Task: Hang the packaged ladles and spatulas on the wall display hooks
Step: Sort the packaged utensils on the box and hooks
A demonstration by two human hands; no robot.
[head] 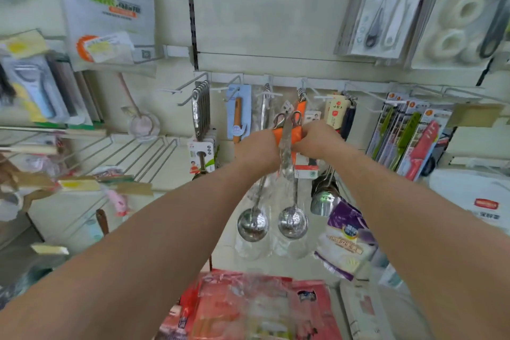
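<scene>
Up at the wall display, both hands are meeting just in front of the hooks [187,81]. The left hand [258,150] is gripping one orange handle [277,136] and the right hand [317,141] is curling round the other; fingers are mostly hidden behind knuckles. Two ladles [292,222] are hanging down from that grip, bowls side by side in clear wrap. Can't tell whether the metal loops at the handle tops are touching a hook. Behind the right wrist, more steel utensils [324,196] are hanging, partly covered. Red packs [248,306] at the bottom are showing blurred, cut off by the edge.
</scene>
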